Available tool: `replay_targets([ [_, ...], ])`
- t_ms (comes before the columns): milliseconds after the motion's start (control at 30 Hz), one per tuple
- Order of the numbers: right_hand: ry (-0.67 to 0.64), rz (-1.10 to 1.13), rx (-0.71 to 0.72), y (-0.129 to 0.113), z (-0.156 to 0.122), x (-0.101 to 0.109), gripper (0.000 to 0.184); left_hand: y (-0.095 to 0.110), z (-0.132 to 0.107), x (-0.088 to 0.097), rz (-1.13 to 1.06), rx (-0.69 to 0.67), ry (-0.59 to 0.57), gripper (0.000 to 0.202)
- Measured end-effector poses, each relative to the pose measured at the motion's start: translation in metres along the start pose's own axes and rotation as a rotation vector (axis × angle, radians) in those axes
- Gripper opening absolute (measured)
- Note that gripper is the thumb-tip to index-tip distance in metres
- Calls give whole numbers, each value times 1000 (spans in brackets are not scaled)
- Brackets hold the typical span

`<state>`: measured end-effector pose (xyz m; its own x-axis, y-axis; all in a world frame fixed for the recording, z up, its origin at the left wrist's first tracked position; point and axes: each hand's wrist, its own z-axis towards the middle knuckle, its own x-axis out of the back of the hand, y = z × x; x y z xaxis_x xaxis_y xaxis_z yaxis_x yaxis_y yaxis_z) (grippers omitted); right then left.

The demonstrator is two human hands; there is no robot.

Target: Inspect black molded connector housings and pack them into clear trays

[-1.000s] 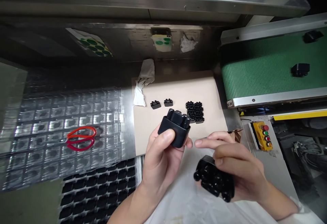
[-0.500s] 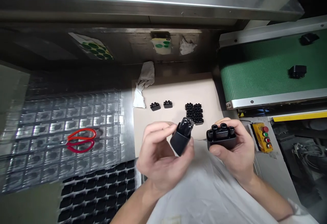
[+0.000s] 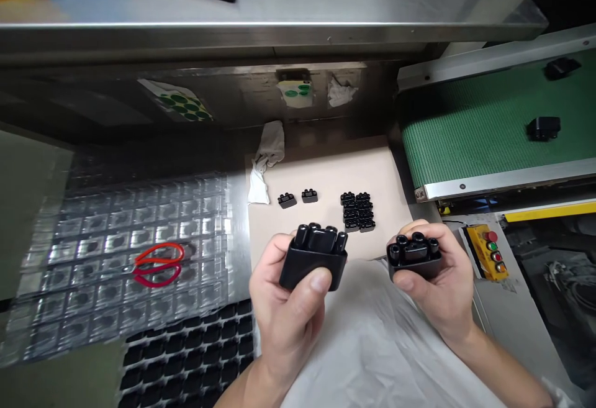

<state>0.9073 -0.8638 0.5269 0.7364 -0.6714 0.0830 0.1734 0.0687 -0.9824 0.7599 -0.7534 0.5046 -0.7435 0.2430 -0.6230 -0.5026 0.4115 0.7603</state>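
Note:
My left hand (image 3: 284, 308) is closed on a black plastic part (image 3: 314, 259), a glossy housing with several rounded posts pointing up and away from me. A similar black part (image 3: 414, 262) sits in my right hand (image 3: 449, 284), its posts tilted toward my view; thumb and fingers grip its sides. Beyond the hands, a tight cluster of black parts (image 3: 357, 212) stands on the beige sheet (image 3: 326, 166). Two single parts, a left one (image 3: 287, 200) and a right one (image 3: 309, 195), stand apart from it on the same sheet.
Red-handled scissors (image 3: 158, 265) lie on clear plastic trays (image 3: 93, 259) at left, above a tray of black pieces (image 3: 186, 352). A green conveyor (image 3: 475, 128) at right carries two black parts. Nearby are a yellow button box (image 3: 487, 253), a white glove (image 3: 270, 144) and an overhead steel shelf (image 3: 298, 10).
My left hand has turned its black part from a slanted end view to a broad-side view. The right hand's part tips slightly more toward me. The camera view has shifted upward.

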Motion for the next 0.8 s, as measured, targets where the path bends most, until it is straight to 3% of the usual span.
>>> replay_targets([
  [267, 15, -69, 5, 25, -27, 7, 41, -6, -31, 8, -53, 110, 0, 36],
  [600, 53, -141, -4, 32, -44, 9, 40, -9, -29, 31, 32, 114, -99, 32],
  [667, 59, -140, -5, 33, -46, 10, 39, -15, -26, 29, 137, -32, -102, 25],
  [733, 61, -134, 0, 31, -46, 12, 38, -21, -21, 23, 317, -342, -71, 23],
  [800, 67, -135, 8, 28, -45, 14, 38, -26, -15, 17, 509, -666, -24, 34],
])
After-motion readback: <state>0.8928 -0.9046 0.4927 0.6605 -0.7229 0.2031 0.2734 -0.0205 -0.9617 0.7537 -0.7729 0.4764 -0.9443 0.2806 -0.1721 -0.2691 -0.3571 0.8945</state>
